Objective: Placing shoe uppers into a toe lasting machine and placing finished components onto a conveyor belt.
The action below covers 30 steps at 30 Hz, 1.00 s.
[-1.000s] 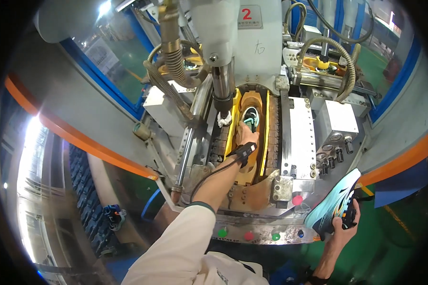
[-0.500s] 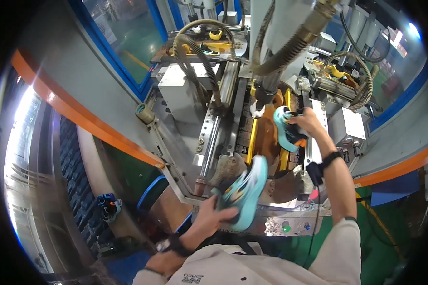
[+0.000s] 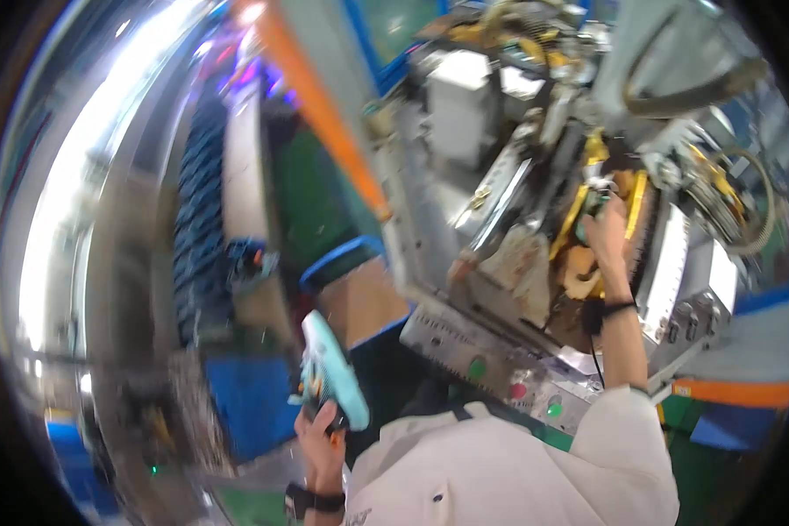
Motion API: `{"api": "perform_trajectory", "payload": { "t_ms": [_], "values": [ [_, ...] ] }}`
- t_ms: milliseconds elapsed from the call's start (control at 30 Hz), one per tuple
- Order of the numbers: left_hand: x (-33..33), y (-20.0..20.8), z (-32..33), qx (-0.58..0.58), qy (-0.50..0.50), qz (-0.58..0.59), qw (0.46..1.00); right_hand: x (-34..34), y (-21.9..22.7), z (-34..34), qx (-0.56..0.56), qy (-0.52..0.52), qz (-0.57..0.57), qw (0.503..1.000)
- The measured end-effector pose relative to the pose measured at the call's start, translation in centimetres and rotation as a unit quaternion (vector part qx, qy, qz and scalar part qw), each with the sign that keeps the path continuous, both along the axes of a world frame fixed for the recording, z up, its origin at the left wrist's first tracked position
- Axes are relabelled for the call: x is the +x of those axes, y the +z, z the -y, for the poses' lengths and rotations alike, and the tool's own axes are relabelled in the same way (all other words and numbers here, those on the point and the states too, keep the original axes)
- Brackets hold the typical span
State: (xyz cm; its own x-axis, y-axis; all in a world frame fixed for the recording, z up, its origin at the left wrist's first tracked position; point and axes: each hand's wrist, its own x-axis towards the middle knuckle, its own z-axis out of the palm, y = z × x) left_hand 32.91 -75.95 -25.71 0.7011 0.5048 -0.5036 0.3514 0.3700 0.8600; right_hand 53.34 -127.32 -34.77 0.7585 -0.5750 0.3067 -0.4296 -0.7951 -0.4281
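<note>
My left hand (image 3: 320,438) grips a light turquoise shoe (image 3: 331,373) by its heel end, held low at my left side, away from the machine. My right hand (image 3: 607,232) reaches up into the grey machine (image 3: 535,254) and rests on a second shoe (image 3: 598,200) seated between the yellow clamp rails (image 3: 579,210); the fingers cover most of that shoe. A black band sits on my right wrist, a dark watch on my left. The picture is blurred by head motion.
The machine's front panel (image 3: 500,373) carries green and red round buttons just ahead of my chest. Hoses and cables hang over the machine's top right. An orange and blue guard frame (image 3: 324,114) runs to the left, with a dark rack (image 3: 197,219) beyond it.
The view has swung left. My left hand has carried the turquoise shoe down and away from the machine to my left side. My right hand stays at the shoe in the clamp.
</note>
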Motion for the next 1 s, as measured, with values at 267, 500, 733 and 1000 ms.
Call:
{"api": "perform_trajectory", "payload": {
  "t_ms": [267, 500, 733, 1000],
  "values": [
    [-7.3, -2.4, 3.5, -0.12, -0.088, -0.01, 0.989, -17.0, -6.7, -22.9, 0.16, 0.396, -0.015, 0.904],
    [-15.6, -3.2, 2.2, -0.093, -0.016, -0.022, 0.995, -17.2, -18.4, -23.4, 0.094, 0.44, -0.089, 0.889],
    [-24.0, -6.2, -4.8, -0.143, 0.241, -0.043, 0.959, -15.9, -18.4, -22.7, 0.104, 0.47, -0.092, 0.871],
    [-39.5, -19.8, -22.7, -0.055, 0.516, -0.089, 0.85, -9.3, -12.2, -35.1, 0.155, 0.56, 0.005, 0.814]
  ]
}}
